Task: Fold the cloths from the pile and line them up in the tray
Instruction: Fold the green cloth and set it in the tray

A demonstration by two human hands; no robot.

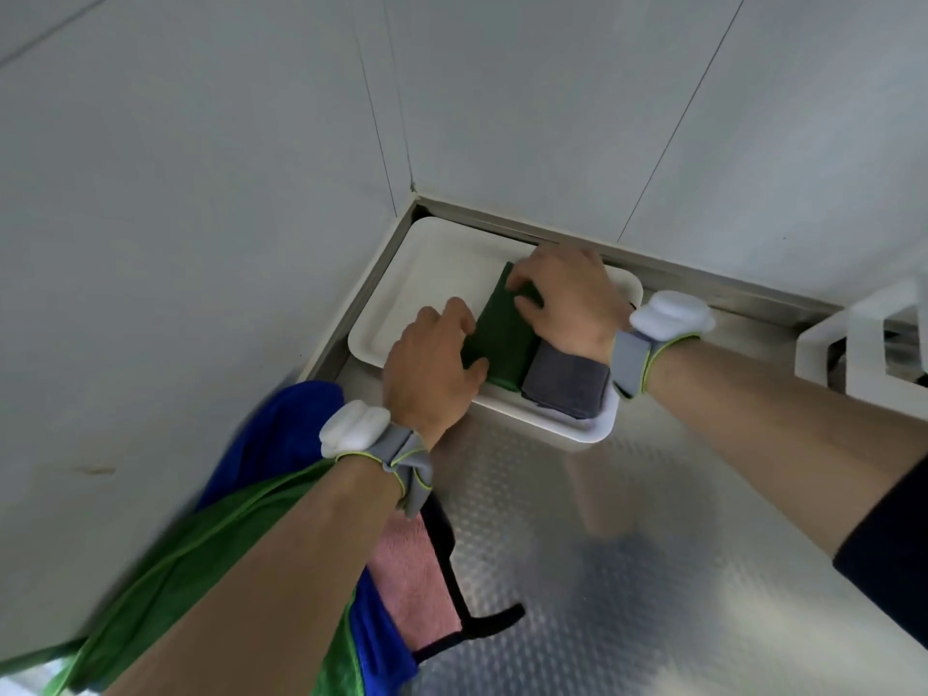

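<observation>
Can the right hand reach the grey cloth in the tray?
Probably yes. The grey cloth lies uncovered in the tray, close by the right hand, which holds the green cloth beside it.

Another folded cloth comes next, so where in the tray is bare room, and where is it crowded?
Bare: the left part of the tray, between its left rim and the green cloth; also the steel table before the tray, right of the pile. Crowded: the tray's right end, with grey cloth, green cloth, left hand and right hand.

Green cloth (502, 339) (grey neighbour (565, 381)), white tray (432, 263)
</observation>
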